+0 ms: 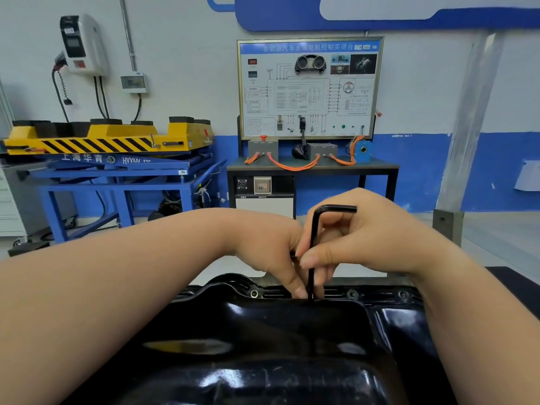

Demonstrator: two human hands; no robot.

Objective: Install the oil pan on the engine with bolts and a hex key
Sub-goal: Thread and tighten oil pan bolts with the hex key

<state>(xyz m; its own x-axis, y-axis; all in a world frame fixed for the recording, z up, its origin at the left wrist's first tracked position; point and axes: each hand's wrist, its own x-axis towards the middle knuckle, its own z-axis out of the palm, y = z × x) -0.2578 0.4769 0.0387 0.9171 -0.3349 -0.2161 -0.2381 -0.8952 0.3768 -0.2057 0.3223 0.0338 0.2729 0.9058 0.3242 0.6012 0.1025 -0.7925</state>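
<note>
A glossy black oil pan [263,340] fills the lower half of the view, its far flange [377,294] running left to right. A black L-shaped hex key [313,238] stands upright, its tip down at a hole in the far flange. My right hand [359,241] grips the key's long shaft, with the short arm sticking out above the fingers. My left hand [271,252] reaches in from the left and pinches the shaft low down near the flange. Bolts sit in the flange at left [254,293] and at right [352,294], [403,294]. The bolt under the key's tip is hidden.
Beyond the pan stands a black bench [312,166] with a framed wiring training board [309,86] and orange cables. A blue lift table with a yellow striped platform [108,141] is at the left. A grey post [467,135] rises at the right.
</note>
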